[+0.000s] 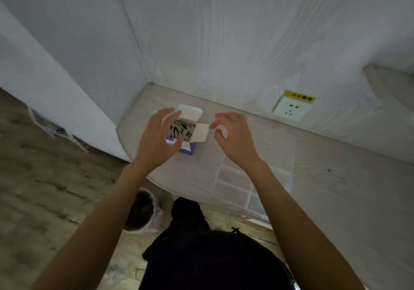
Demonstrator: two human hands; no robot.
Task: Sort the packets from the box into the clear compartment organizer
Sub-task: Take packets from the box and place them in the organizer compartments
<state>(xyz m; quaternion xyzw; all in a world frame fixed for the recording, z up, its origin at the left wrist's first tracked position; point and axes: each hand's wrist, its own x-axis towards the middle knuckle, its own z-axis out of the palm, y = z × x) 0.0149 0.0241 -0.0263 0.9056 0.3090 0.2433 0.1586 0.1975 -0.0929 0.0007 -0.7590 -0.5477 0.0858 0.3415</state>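
- Box [186, 133] is set on the tabletop [336, 177] near the back-left corner, flaps open; the far flap is folded back, the right flap sticks out toward the right hand.
- Packets [180, 128] are seen inside the box, packed upright in a dense row. None is out of the box as far as can be seen.
- Clear organizer [237, 182] lies flat on the table just in front of the box, between it and the table's near edge. Its compartments look unfilled, but the view is blurred and see-through plastic is hard to read.
- Left hand [156, 139] is spread over the left side of the box, fingers relaxed, thumb near the front face. Whether the box is actually gripped cannot be told; no firm clasp is shown.
- Right hand [233, 135] is held just right of the open flap, fingers loosely curled. A small white thing seems to be at the fingertips; whether it is pinched cannot be told.
- Step judged: box just opened, first pick being set up. Sorting itself not started.
- Next move likely calls for the box to be steadied with the left hand and one packet to be pinched by its top edge from the tight row, then carried the short way to a compartment.
- Risk judged: neighbouring packets get dragged out with it; the light box may tip.
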